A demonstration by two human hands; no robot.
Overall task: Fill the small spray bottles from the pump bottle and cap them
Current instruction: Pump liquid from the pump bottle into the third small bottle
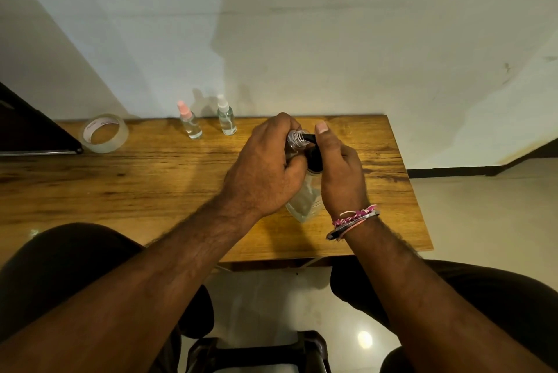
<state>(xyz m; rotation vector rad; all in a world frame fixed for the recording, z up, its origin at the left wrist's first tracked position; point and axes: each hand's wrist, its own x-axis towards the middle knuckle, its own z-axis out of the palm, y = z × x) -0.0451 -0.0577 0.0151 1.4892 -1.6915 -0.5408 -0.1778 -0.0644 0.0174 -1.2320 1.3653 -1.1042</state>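
Left hand (265, 167) grips uncapped small spray bottle (294, 138), neck held at black pump nozzle (309, 138) to catch liquid. Right hand (338, 170) wraps pump bottle (305, 200) head, steadying it on desk (151, 185). Two capped bottles (208, 120) parked rear, out of way.

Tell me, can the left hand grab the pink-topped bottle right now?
Probably not right away: the left hand is gripping a small open bottle at the pump nozzle. The table between it and the pink-topped bottle looks free.

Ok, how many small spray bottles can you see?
3: a pink-capped bottle and a white-capped bottle standing at the table's far edge, and an uncapped bottle gripped in the left hand.
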